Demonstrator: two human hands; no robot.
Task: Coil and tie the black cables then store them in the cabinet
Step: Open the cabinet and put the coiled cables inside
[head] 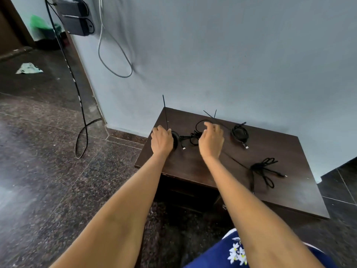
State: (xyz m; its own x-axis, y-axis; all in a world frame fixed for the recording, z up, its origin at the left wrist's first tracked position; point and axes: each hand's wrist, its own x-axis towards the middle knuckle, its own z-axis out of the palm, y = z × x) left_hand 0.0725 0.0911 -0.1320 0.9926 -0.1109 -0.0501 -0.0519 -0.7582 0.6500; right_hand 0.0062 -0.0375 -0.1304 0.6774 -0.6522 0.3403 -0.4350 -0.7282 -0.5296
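Note:
On the dark brown cabinet (286, 192) lie several black cables. My left hand (161, 141) grips a small coil (175, 140) at the top's left end, and a long black zip tie (165, 113) stands up from beside its fingers. My right hand (211, 141) has curled fingers and pinches a loop of the loose, tangled cable (194, 136) that runs on from the coil. A neat coil (239, 133) with zip-tie tails lies near the wall. A bundled cable (260, 170) with a long tie tail lies toward the right front.
The cabinet stands against a pale blue wall (231, 64). A grey wire loop (116, 55) hangs on the wall at left, and a black cord (81, 120) trails to the dark stone floor. A drawer front shows under the cabinet top between my arms.

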